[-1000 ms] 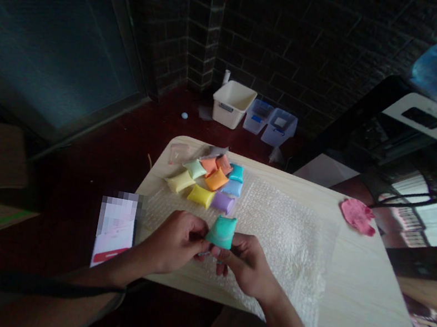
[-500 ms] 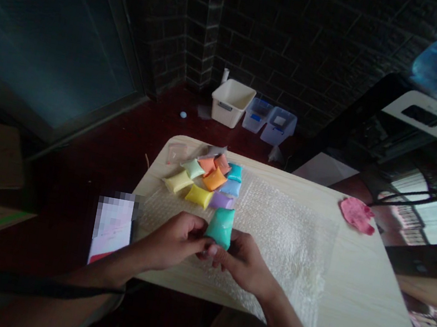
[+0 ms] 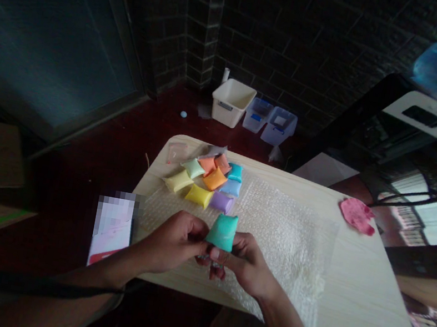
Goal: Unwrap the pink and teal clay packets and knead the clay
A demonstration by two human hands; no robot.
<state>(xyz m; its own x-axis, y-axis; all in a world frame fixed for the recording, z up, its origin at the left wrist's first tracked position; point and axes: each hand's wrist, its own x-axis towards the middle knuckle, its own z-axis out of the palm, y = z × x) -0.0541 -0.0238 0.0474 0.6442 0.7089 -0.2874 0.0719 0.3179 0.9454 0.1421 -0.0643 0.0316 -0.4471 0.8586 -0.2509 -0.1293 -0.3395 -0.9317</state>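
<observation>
A green pillow-shaped packet (image 3: pixel 224 231), plump and shiny, is held up over the near part of the table. My left hand (image 3: pixel 179 242) pinches its lower left edge, thumb and fingers together. From the other side my right hand (image 3: pixel 247 261) grips the lower right edge, its thumb close to the left one. The fingers behind the packet are partly hidden. Beyond the hands lies a group of similar packets, among them a purple one (image 3: pixel 222 202), a yellow one (image 3: pixel 198 195), an orange one (image 3: pixel 214 178) and a light blue one (image 3: pixel 231 187).
Bubble wrap (image 3: pixel 285 237) covers much of the wooden table (image 3: pixel 369 291). A pink crumpled piece (image 3: pixel 357 215) lies at the table's right. A phone-like screen (image 3: pixel 111 229) is by the left edge. On the floor behind stand a white bin (image 3: pixel 231 104) and two clear boxes.
The green packet has tipped and shifted slightly to the right and down, now looking shorter. Both hands still hold it, with the right fingers below it spread a little lower.
</observation>
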